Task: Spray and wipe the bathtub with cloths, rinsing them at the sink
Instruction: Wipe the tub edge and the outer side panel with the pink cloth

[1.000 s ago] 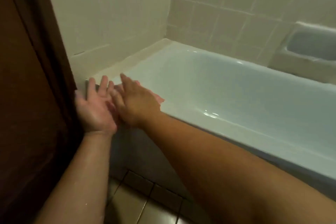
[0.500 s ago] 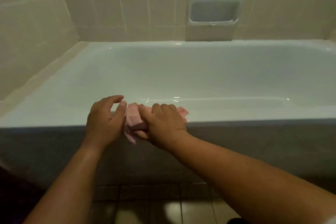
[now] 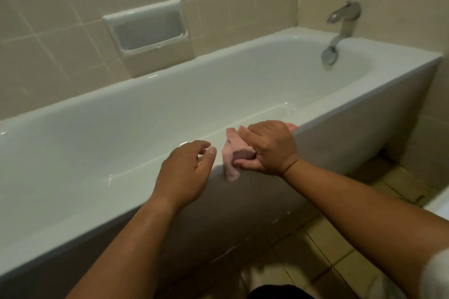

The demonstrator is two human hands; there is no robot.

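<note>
Right hand [image 3: 269, 148] grips pink cloth [image 3: 232, 156] on bathtub rim [image 3: 97, 206], shifted toward tap end; left hand [image 3: 187, 172] now apart, fingers relaxed. Rim wipe progressing.

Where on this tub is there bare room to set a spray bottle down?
The front rim left of the left hand is bare, as is the far rim between soap dish and faucet. It is crowded where the right hand grips the pink cloth.

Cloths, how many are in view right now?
1. A pink cloth lies on the bathtub's front rim, gripped by the right hand, with a bit showing beyond the knuckles. The left hand holds nothing. Others may be out of view.
</note>
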